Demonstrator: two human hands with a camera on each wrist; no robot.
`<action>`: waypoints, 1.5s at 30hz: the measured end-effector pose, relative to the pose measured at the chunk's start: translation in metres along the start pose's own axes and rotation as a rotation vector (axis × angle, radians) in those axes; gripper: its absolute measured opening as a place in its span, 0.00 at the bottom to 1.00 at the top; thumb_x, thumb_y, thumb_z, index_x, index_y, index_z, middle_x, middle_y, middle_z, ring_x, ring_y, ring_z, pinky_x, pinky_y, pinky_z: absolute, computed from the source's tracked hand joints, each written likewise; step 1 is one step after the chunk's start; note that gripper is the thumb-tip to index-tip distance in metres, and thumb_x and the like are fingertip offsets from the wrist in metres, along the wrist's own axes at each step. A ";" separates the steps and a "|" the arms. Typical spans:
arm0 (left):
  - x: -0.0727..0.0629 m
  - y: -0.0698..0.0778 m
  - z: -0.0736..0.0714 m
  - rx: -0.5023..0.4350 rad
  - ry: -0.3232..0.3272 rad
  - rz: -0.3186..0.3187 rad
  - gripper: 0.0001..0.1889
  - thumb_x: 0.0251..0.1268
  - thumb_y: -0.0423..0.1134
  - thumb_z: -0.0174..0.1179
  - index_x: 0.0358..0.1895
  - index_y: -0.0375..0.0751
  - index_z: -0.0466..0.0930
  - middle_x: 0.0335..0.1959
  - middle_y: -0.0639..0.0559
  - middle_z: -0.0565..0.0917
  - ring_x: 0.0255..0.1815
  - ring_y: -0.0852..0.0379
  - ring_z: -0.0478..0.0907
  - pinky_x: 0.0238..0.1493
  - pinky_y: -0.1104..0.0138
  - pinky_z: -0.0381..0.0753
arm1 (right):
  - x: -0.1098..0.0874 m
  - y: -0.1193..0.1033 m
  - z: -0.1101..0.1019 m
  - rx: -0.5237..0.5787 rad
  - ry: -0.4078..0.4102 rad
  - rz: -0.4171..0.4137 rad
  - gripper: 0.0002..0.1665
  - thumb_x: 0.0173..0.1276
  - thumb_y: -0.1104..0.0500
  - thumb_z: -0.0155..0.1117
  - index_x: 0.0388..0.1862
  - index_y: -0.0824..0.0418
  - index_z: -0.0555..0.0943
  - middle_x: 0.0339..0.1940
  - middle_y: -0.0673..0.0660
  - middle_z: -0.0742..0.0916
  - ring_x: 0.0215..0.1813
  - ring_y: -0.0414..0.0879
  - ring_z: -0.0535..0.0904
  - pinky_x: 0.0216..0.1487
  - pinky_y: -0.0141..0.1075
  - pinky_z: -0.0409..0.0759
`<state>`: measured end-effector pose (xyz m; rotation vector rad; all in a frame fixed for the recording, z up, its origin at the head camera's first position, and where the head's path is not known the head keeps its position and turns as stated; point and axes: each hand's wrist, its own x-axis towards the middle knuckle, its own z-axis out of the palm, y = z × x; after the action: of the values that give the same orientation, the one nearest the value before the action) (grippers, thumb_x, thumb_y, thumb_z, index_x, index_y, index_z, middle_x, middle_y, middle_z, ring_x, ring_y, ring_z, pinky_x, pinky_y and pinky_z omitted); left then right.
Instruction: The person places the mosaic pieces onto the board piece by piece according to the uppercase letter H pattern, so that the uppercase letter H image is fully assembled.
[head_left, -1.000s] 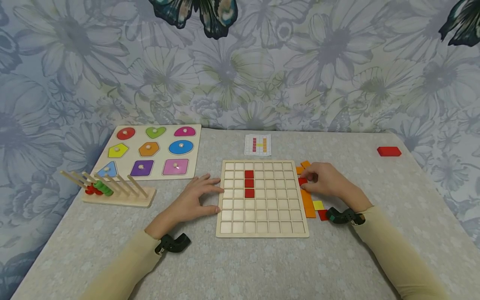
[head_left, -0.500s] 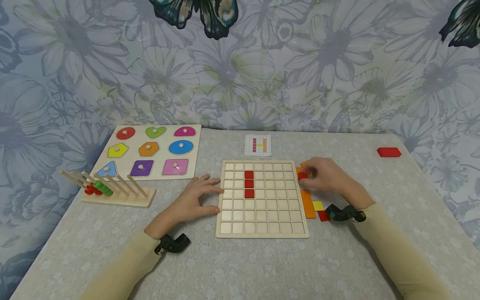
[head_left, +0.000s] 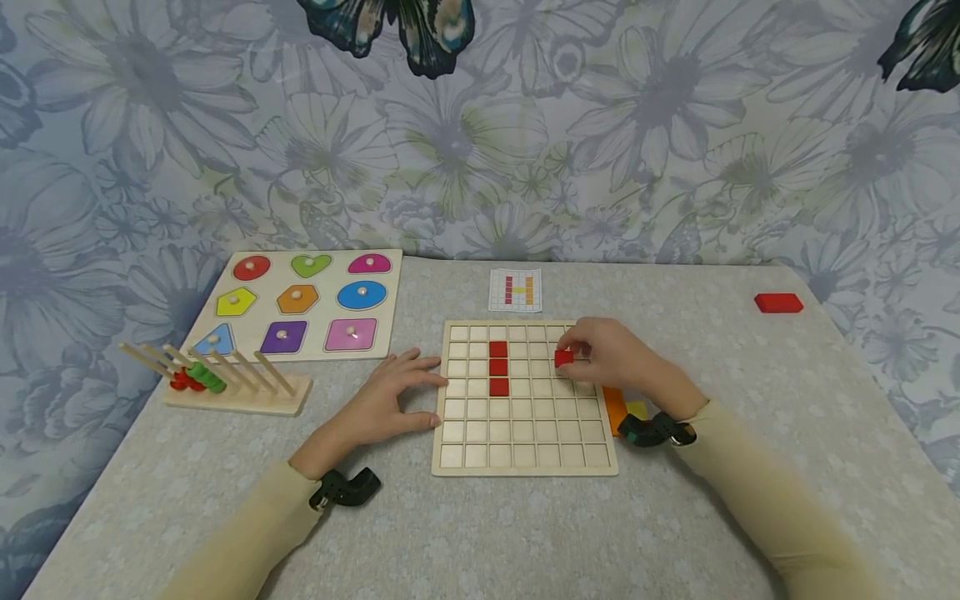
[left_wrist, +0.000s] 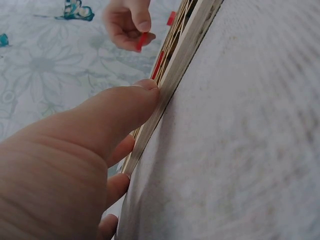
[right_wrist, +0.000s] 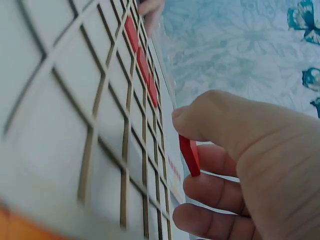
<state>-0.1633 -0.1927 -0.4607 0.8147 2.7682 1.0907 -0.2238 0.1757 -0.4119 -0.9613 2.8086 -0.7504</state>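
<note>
Above the right part of the grid board (head_left: pixel 525 432), your right hand (head_left: pixel 618 354) pinches a small red tile (head_left: pixel 564 357) between thumb and fingers; both wrist views show that tile clear of the board's surface. On the board, three red tiles (head_left: pixel 498 367) sit one below another in the third column from its left edge, with bare squares on either side of them. At the board's left edge, your left hand (head_left: pixel 390 400) grasps nothing: its fingers are spread, with the thumb and fingertips touching the wooden rim. Just beside the board's right edge, partly behind your right hand and wrist, you have an orange strip (head_left: pixel 615 408) and a yellow tile (head_left: pixel 637 409). Just beyond the board's far edge lies a picture card (head_left: pixel 515 290) printed with red, yellow and orange squares. Left of the board and farther back is a knob puzzle (head_left: pixel 328 292); nearer to you on that same side stands a peg rack (head_left: pixel 262 400) with red and green beads. Well apart from the board, to its far right, lies a red block (head_left: pixel 778 302).
</note>
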 end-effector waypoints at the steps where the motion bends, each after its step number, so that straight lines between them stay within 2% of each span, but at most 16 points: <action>1: 0.000 0.000 0.000 -0.001 0.000 0.000 0.25 0.55 0.43 0.77 0.58 0.47 0.85 0.72 0.39 0.75 0.80 0.28 0.56 0.77 0.29 0.46 | 0.001 -0.003 0.002 0.005 -0.004 -0.003 0.14 0.60 0.56 0.78 0.43 0.60 0.88 0.31 0.51 0.84 0.34 0.43 0.75 0.37 0.33 0.76; 7: -0.001 0.001 -0.001 0.002 0.006 0.008 0.25 0.55 0.43 0.77 0.57 0.47 0.85 0.72 0.38 0.75 0.80 0.28 0.57 0.76 0.29 0.46 | 0.009 -0.018 0.014 0.000 -0.041 -0.054 0.13 0.60 0.54 0.76 0.41 0.57 0.88 0.30 0.49 0.83 0.33 0.41 0.73 0.35 0.31 0.73; 11: 0.000 0.000 -0.001 0.004 0.009 0.012 0.25 0.55 0.43 0.77 0.57 0.47 0.85 0.72 0.38 0.75 0.80 0.28 0.57 0.76 0.29 0.46 | 0.014 -0.029 0.021 -0.012 -0.077 -0.099 0.13 0.61 0.52 0.75 0.42 0.56 0.88 0.32 0.48 0.84 0.33 0.39 0.74 0.37 0.30 0.75; 17: 0.000 -0.002 0.000 0.003 0.002 0.009 0.25 0.55 0.45 0.77 0.58 0.48 0.85 0.72 0.40 0.75 0.80 0.28 0.57 0.77 0.30 0.46 | 0.018 -0.042 0.031 -0.011 -0.092 -0.160 0.12 0.61 0.55 0.74 0.43 0.57 0.89 0.33 0.48 0.85 0.34 0.40 0.73 0.38 0.31 0.74; 33: 0.001 -0.002 0.001 0.001 -0.001 -0.006 0.25 0.55 0.45 0.77 0.57 0.49 0.85 0.72 0.40 0.75 0.80 0.29 0.57 0.77 0.30 0.46 | 0.018 -0.056 0.042 -0.020 -0.104 -0.193 0.13 0.61 0.53 0.75 0.42 0.57 0.88 0.32 0.47 0.84 0.32 0.34 0.75 0.39 0.28 0.77; 45: 0.001 0.000 0.000 0.009 -0.001 -0.007 0.25 0.55 0.44 0.77 0.58 0.48 0.85 0.72 0.40 0.75 0.80 0.29 0.57 0.77 0.29 0.46 | 0.018 -0.057 0.043 -0.021 -0.102 -0.218 0.14 0.62 0.53 0.76 0.43 0.58 0.88 0.32 0.49 0.85 0.31 0.35 0.74 0.36 0.27 0.76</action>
<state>-0.1643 -0.1923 -0.4602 0.8051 2.7750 1.0780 -0.1971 0.1079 -0.4214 -1.2855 2.6583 -0.6735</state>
